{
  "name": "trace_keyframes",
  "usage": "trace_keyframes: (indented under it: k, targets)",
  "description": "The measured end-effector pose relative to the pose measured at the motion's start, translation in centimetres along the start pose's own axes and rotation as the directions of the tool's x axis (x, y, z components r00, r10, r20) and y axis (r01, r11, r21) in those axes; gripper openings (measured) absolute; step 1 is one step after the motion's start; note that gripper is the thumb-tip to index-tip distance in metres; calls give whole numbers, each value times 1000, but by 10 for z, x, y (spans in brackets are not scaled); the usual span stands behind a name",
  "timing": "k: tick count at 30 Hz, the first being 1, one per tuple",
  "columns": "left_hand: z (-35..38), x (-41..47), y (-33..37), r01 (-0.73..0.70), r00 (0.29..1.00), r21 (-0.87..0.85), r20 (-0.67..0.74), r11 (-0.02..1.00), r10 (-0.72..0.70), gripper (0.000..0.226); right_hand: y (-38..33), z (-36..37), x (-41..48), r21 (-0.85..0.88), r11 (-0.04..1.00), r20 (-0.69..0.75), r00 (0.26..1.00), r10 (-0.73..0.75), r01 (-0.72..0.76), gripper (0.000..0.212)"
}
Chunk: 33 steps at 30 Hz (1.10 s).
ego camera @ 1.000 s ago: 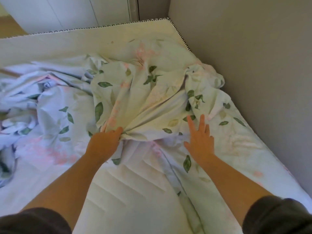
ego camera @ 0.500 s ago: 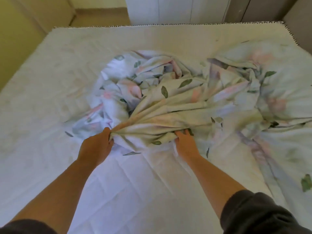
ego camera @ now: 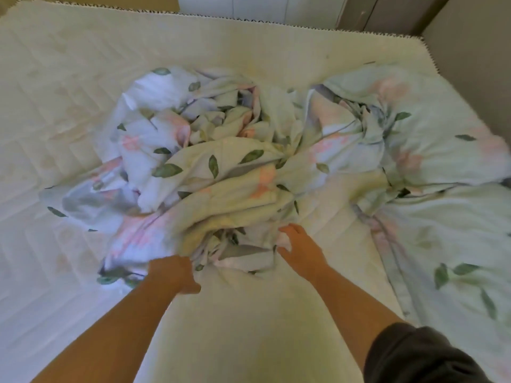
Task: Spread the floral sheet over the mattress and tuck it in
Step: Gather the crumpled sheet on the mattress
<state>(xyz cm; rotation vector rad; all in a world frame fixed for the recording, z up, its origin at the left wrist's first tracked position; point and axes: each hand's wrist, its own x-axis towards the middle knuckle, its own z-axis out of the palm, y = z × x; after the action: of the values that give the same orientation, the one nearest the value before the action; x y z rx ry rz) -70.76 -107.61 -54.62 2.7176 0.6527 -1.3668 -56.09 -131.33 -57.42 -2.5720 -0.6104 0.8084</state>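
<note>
The floral sheet (ego camera: 226, 167), pale with green leaves and pink flowers, lies bunched in a heap across the middle of the cream quilted mattress (ego camera: 69, 78). Its right part is spread flat toward the wall. My left hand (ego camera: 172, 273) is closed on a fold at the heap's near edge. My right hand (ego camera: 300, 248) grips a bunch of the cloth a little to the right of it. Both forearms reach in from the bottom of the view.
A grey wall (ego camera: 470, 45) runs along the mattress's right side. White cupboard doors (ego camera: 260, 6) stand beyond the far edge. Bare mattress shows on the left, at the far end, and near me between my arms.
The bunched sheet has been dragged toward me and left, piling higher at the near edge. My right hand went from flat on the cloth to gripping it. My view swung left.
</note>
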Motion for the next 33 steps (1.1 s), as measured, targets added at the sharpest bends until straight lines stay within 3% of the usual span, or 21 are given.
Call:
trace_keyframes:
  k: [3,8,12,14,16,19,20,21,23,24,26,29,33]
  targets:
    - [-25,10,102,-141,990,-100,7,985,142,58,69,-48,-24,-16,995,-66,993,95,-97,49]
    - [-69,-3,307,-348,937,-92,-50,933,345,46,212,-132,-74,-41,971,-157,961,228,-237,51]
    - [-76,-22,444,-402,896,-331,51,854,441,55,333,-172,-110,69,912,-198,890,410,-405,51]
    - [-69,-32,496,-297,894,-564,119,770,431,66,382,-184,-124,48,883,-228,855,465,-467,52]
    - [-51,-36,537,-41,893,-776,254,630,371,88,422,-193,-136,16,829,-290,791,539,-559,58]
    - [-11,-16,591,158,919,-898,285,410,271,129,482,-207,-148,83,657,-295,611,734,-749,81]
    - [-3,-7,605,162,937,-928,251,336,242,127,498,-212,-149,154,588,-264,540,799,-794,88]
    - [-9,-12,614,132,948,-957,197,257,249,108,511,-217,-150,221,544,-225,501,836,-809,89]
    - [-28,-30,627,28,963,-976,84,216,257,40,521,-224,-151,276,569,-206,531,822,-774,66]
    - [-36,-39,632,-19,970,-967,44,254,239,12,520,-226,-149,291,610,-244,559,793,-737,52]
    - [-45,-49,637,-104,987,-943,-60,317,146,23,506,-230,-151,322,682,-340,592,731,-656,34]
    - [-70,-80,628,-177,984,-947,-173,270,37,28,477,-253,-169,287,749,-475,590,652,-597,27]
    - [-116,-125,614,-345,933,-910,-360,229,-26,20,442,-302,-199,287,771,-588,531,610,-568,28]
